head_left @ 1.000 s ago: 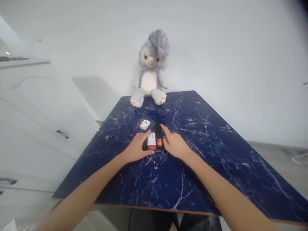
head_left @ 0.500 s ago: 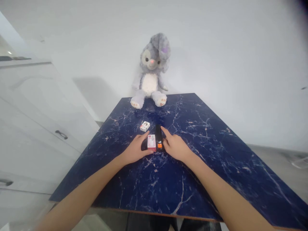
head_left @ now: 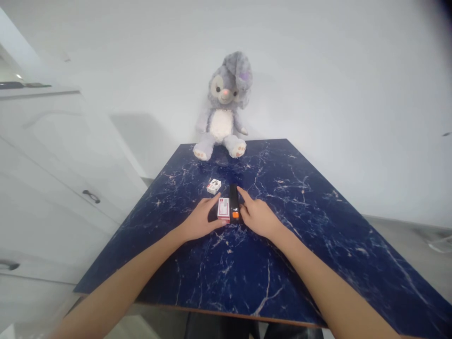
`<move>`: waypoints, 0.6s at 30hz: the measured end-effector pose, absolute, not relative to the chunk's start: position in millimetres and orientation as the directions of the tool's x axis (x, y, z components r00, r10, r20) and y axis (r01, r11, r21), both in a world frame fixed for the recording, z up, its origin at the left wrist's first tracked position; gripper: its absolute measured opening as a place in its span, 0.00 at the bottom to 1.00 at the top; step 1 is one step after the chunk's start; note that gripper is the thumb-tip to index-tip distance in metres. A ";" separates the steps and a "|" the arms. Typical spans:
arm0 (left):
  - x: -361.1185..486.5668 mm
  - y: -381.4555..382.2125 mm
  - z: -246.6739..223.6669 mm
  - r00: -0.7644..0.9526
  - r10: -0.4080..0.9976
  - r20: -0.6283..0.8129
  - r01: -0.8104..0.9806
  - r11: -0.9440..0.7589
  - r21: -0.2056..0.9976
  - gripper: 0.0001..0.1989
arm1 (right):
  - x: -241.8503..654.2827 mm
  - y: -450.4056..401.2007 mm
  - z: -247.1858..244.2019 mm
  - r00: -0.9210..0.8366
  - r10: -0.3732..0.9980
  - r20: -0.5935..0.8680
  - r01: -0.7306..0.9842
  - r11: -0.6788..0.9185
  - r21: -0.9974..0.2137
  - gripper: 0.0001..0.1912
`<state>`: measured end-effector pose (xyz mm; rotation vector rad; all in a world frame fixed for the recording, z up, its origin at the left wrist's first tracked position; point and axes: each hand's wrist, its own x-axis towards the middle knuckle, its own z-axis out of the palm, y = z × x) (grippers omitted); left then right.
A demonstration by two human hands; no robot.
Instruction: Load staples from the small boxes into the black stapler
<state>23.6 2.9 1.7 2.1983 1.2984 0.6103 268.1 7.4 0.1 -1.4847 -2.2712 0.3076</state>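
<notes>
My left hand (head_left: 198, 221) lies around a small white box with red edges (head_left: 223, 208), thumb along its near edge and forefinger by its far left corner. Right beside that box, almost touching it, lies a long black object (head_left: 233, 197) with an orange patch near its close end; its kind I cannot make out. My right hand (head_left: 259, 215) holds this object from the right, with one finger stretched toward its far end and another bent against its side. Just beyond my left fingertips sits a smaller white box (head_left: 213, 186) with a dark picture on top.
A grey plush rabbit (head_left: 221, 125) sits at the far edge of the dark blue marbled table (head_left: 289, 263), against the white wall. On the left stands a white cabinet (head_left: 52, 179) with dark handles. The table's front edge runs below my forearms.
The whole view has shifted slightly, moving everything a little right and down. My hands keep the same hold on the box and the black object.
</notes>
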 end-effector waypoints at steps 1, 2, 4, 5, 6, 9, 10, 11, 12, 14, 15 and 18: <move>23.2 3.1 0.6 0.445 0.885 0.137 0.652 -0.425 0.628 0.46 | 267.8 7.1 0.3 -0.350 0.912 0.213 0.822 0.408 -0.397 0.33; 22.8 3.4 -0.5 0.444 0.883 0.152 0.645 -0.433 0.630 0.46 | 267.5 6.8 0.5 -0.350 0.913 0.211 0.823 0.407 -0.396 0.33; 21.8 4.0 -2.6 0.434 0.886 0.164 0.636 -0.430 0.641 0.47 | 267.1 6.2 1.2 -0.348 0.915 0.206 0.827 0.403 -0.392 0.33; 21.2 4.4 -3.5 0.424 0.891 0.161 0.636 -0.419 0.648 0.46 | 267.0 6.0 1.5 -0.347 0.916 0.203 0.827 0.401 -0.394 0.33; 20.6 4.7 -4.1 0.415 0.896 0.154 0.637 -0.408 0.655 0.47 | 267.0 6.0 1.7 -0.344 0.917 0.202 0.826 0.398 -0.399 0.34; 19.3 5.3 -4.5 0.412 0.901 0.132 0.631 -0.387 0.672 0.48 | 267.5 6.4 1.5 -0.344 0.917 0.201 0.818 0.398 -0.414 0.34; 19.2 5.3 -4.0 0.412 0.902 0.128 0.628 -0.383 0.677 0.47 | 267.6 6.7 1.2 -0.347 0.916 0.202 0.817 0.401 -0.414 0.34; 19.4 5.3 -3.2 0.413 0.903 0.122 0.626 -0.379 0.682 0.46 | 267.8 7.1 0.7 -0.349 0.915 0.204 0.817 0.404 -0.411 0.34; 19.7 5.0 -2.2 0.411 0.904 0.117 0.626 -0.373 0.685 0.45 | 267.9 7.4 0.2 -0.350 0.914 0.206 0.818 0.405 -0.408 0.34; 20.6 3.8 0.1 0.404 0.909 0.107 0.626 -0.360 0.692 0.45 | 267.8 8.0 -0.8 -0.350 0.914 0.207 0.821 0.405 -0.403 0.34; 20.9 3.0 1.1 0.405 0.909 0.102 0.625 -0.357 0.694 0.46 | 267.7 8.2 -1.2 -0.348 0.914 0.209 0.821 0.405 -0.402 0.34; 20.4 3.3 1.7 0.419 0.898 0.135 0.594 -0.384 0.707 0.44 | 267.6 8.4 -1.9 -0.347 0.913 0.213 0.816 0.406 -0.412 0.34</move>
